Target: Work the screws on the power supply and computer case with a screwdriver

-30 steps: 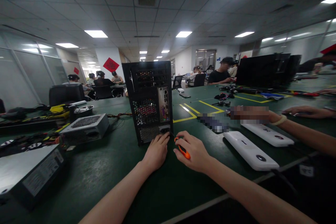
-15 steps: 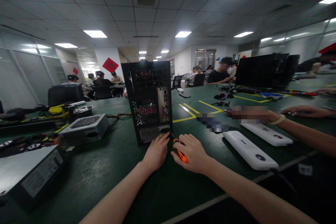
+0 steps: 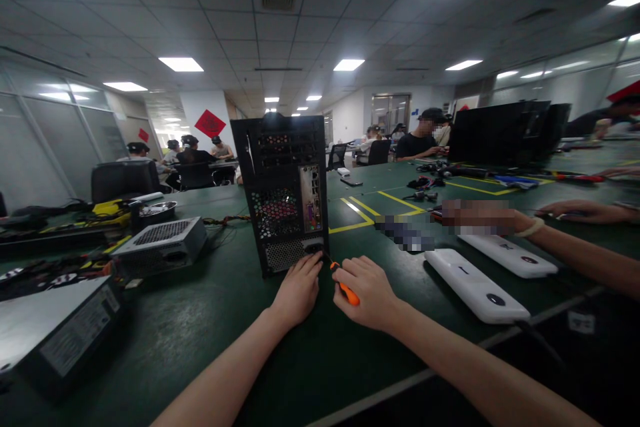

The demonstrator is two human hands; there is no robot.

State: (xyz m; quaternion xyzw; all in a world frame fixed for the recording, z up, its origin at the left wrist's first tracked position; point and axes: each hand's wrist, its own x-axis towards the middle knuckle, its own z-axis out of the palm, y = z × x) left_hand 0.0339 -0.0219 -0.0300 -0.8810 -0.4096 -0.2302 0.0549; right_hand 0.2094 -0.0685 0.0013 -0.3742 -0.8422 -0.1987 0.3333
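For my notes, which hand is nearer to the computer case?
Left: the left hand touches the computer case low down; the right hand is apart, to its right.

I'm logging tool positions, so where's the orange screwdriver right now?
In the head view, the orange screwdriver is in the right hand, beside the lower right corner of the computer case.
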